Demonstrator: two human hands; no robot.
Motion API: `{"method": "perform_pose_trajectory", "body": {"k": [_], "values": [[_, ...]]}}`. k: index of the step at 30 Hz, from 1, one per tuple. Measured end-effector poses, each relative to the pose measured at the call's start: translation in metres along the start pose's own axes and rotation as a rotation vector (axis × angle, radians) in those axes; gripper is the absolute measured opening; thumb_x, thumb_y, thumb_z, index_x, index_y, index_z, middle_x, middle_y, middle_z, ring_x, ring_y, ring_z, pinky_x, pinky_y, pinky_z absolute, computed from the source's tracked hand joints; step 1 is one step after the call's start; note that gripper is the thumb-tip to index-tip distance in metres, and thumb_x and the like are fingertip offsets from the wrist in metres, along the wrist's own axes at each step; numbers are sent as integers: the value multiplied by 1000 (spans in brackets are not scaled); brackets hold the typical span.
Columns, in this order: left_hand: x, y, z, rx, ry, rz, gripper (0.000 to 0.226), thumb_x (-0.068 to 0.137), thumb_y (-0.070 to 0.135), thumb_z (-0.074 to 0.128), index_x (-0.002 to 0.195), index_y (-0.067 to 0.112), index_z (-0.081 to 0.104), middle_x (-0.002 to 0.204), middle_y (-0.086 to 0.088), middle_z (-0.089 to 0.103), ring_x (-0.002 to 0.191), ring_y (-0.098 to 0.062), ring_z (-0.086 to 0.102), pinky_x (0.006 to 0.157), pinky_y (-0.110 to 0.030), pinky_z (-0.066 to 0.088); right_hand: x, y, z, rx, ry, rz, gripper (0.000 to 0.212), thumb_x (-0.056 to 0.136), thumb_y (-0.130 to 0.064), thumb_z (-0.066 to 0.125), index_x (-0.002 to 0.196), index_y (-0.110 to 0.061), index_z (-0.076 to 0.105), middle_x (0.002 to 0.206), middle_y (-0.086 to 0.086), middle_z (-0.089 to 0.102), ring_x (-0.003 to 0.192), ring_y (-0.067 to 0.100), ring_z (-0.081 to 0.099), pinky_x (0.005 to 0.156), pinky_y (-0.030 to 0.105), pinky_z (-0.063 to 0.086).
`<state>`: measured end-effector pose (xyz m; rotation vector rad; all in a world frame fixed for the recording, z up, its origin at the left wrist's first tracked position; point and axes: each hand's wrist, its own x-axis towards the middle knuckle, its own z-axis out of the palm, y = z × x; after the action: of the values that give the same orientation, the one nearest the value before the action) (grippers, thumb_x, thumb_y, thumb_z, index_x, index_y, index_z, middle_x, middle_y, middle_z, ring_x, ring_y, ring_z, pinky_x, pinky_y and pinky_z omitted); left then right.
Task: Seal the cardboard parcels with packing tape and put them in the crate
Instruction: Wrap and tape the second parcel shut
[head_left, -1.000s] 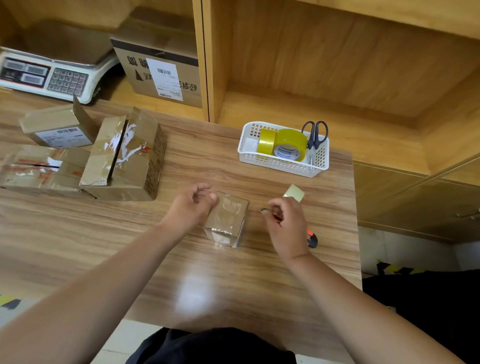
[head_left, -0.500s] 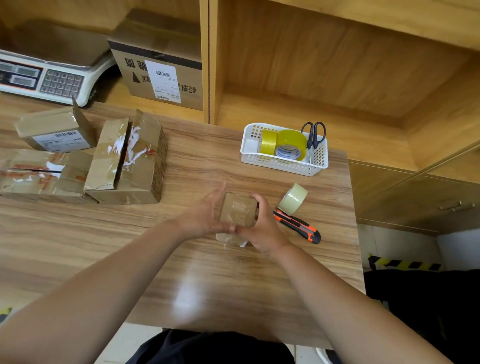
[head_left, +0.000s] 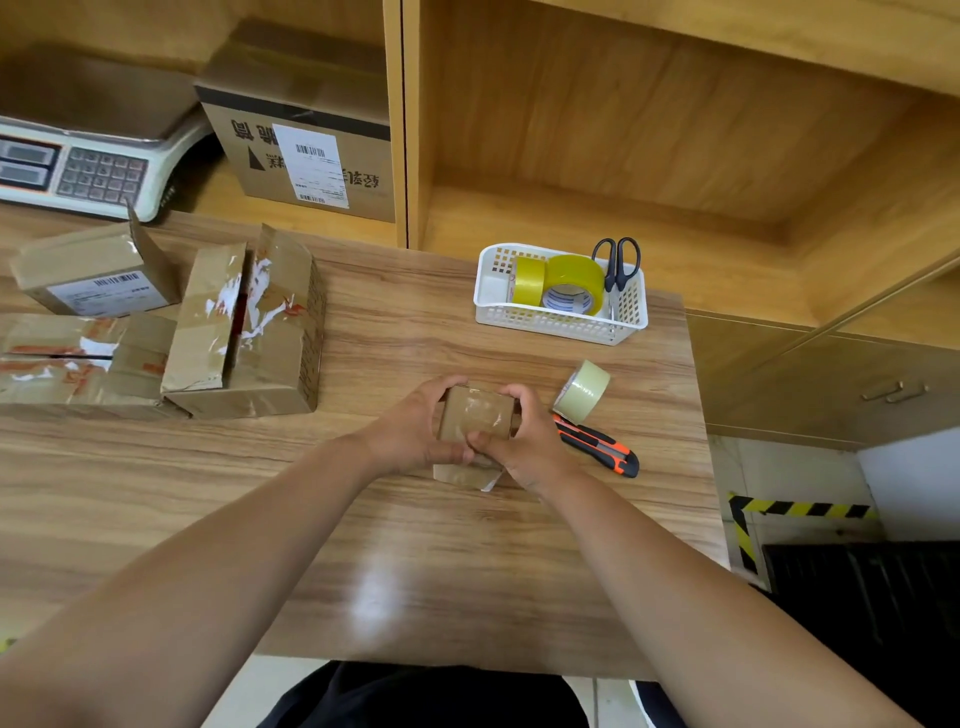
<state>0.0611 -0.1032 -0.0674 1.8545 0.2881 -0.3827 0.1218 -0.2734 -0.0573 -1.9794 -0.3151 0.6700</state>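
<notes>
A small cardboard parcel (head_left: 475, 415), its top glossy with clear tape, stands near the middle of the wooden worktop (head_left: 415, 561) and is held between both hands. The left hand (head_left: 413, 431) wraps round the parcel's left side with its fingers curled over the far top edge and its thumb on the near face. The right hand (head_left: 527, 447) grips the right side in the same way, and its thumb meets the left thumb on the near face. A white scrap shows at the parcel's near bottom corner. Just right of the right hand a pale tape roll (head_left: 582, 392) stands tilted on its edge, and an orange and black utility knife (head_left: 597, 448) lies just beside it on the near side. Farther away sits a white basket (head_left: 558, 321) holding two yellow tape rolls (head_left: 569, 280) and a pair of black-handled scissors (head_left: 616, 262). At the left of the worktop an open carton (head_left: 260, 332) with torn tape and loose flaps lies against a flattened taped box (head_left: 72, 364), and a labelled box (head_left: 93, 275) with one flap raised sits beyond them. A weighing scale (head_left: 83, 166) and a large printed carton (head_left: 306, 150) stand on the shelf at the far left.
</notes>
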Motion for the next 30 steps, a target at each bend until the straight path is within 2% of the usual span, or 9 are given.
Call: {"method": "perform_pose_trajectory", "body": {"k": [6, 11, 14, 16, 18, 20, 23, 26, 30], "values": [[0, 9, 2, -94, 45, -27, 80, 66, 18, 86, 131, 32, 41, 119, 4, 52, 108, -13, 56, 88, -30, 54, -2, 0, 6, -114, 113, -57, 36, 83, -29, 70, 112, -25, 50, 99, -2, 62, 85, 12, 59, 72, 24, 46], [-2, 10, 6, -189, 101, -25, 65, 70, 11, 83, 123, 25, 49, 109, 4, 56, 100, -12, 58, 83, -27, 54, -7, 0, 6, -106, 94, -41, 30, 97, -26, 50, 126, -18, 50, 111, -4, 60, 102, 14, 57, 86, 31, 47], [-1, 10, 7, -190, 157, -3, 52, 74, 13, 80, 119, 19, 54, 111, -1, 58, 102, -13, 57, 88, -29, 51, -13, -7, -2, 102, -50, 12, 43, 89, -19, 65, 129, -22, 47, 106, -13, 60, 98, 3, 60, 79, 17, 50], [4, 7, 9, -170, 221, -19, 37, 79, 16, 76, 112, 18, 59, 110, -6, 60, 102, -18, 57, 91, -34, 49, -14, -7, -5, 184, -130, 67, 62, 79, -14, 76, 130, -26, 43, 111, -7, 59, 101, 8, 61, 80, 25, 55], [7, 8, 11, -115, 322, -43, 14, 86, 21, 68, 98, 19, 62, 97, -3, 61, 90, -16, 57, 84, -31, 47, -13, -7, -5, 135, -146, 85, 70, 73, -14, 81, 129, -27, 42, 113, -7, 56, 101, 5, 60, 77, 23, 54], [7, 11, 12, -86, 375, -13, 4, 91, 20, 60, 89, 17, 61, 85, 3, 60, 80, -12, 53, 73, -24, 43, -12, -6, -2, 88, -109, 69, 69, 71, -16, 83, 128, -23, 44, 110, -8, 55, 93, -10, 55, 71, 9, 46], [5, 12, 13, -119, 276, 14, 13, 94, 27, 57, 100, 16, 60, 89, 4, 59, 83, -10, 55, 69, -18, 42, -11, -4, -1, 77, -48, 32, 61, 71, -19, 83, 122, -18, 49, 106, -7, 58, 89, -10, 53, 67, 2, 40], [4, 2, 12, -134, 124, 16, 66, 66, 55, 68, 122, 25, 51, 119, -2, 54, 105, -15, 58, 82, -21, 50, -6, -5, 2, 15, 24, 28, 50, 73, -29, 81, 113, -20, 53, 97, -12, 56, 88, -1, 53, 73, 13, 44], [6, 0, 9, 5, 87, -21, 71, 65, 29, 86, 125, 30, 47, 123, 2, 46, 110, -12, 50, 77, -15, 43, 6, -5, 9, -22, 169, 56, 25, 77, -30, 76, 90, -24, 56, 78, -12, 52, 73, 5, 49, 67, 24, 39]]}}
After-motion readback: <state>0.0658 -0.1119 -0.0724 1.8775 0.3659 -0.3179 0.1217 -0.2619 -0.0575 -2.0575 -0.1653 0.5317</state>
